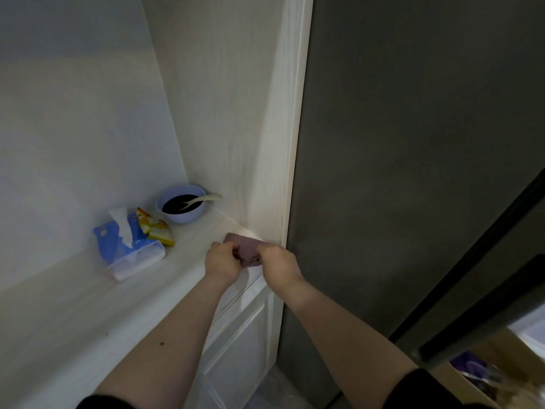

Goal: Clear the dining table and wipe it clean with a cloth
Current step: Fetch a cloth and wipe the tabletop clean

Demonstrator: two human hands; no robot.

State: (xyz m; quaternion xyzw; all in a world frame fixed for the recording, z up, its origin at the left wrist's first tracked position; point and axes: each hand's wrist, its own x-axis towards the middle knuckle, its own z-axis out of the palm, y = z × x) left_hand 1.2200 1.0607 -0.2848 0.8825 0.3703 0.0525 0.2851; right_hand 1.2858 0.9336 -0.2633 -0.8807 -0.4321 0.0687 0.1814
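A person is standing at a pale wood-grain sideboard desk (73, 314) set into a white alcove, with both bare forearms reaching forward over its front edge. The left hand (221, 262) and the right hand (278, 265) are meeting at a folded mauve-pink cloth (246, 249), which is lying at the right end of the desk, close against the side panel (236, 113) of the alcove. The grip of the left hand is curling onto the cloth's left edge, fingers bent and pinching the fabric; the grip of the right hand is curling over the cloth's right edge in the same way, knuckles up. The cloth is sitting between the two hands, its far corner showing beyond the fingers.

Further back on the desk, a blue bowl (180, 203) holding something dark is sitting in the alcove's rear corner, and a pale plastic spoon (200, 199) is resting in it with its handle sticking out over the rim toward the side panel. Just left of the bowl, a yellow snack packet (154, 227) is leaning beside a blue soft pack of tissues (129, 249), with one white tissue poking up from the pack. Below the desk edge, white panelled cabinet doors (236, 335) are showing. A tall dark grey refrigerator (413, 172) is filling the right side.
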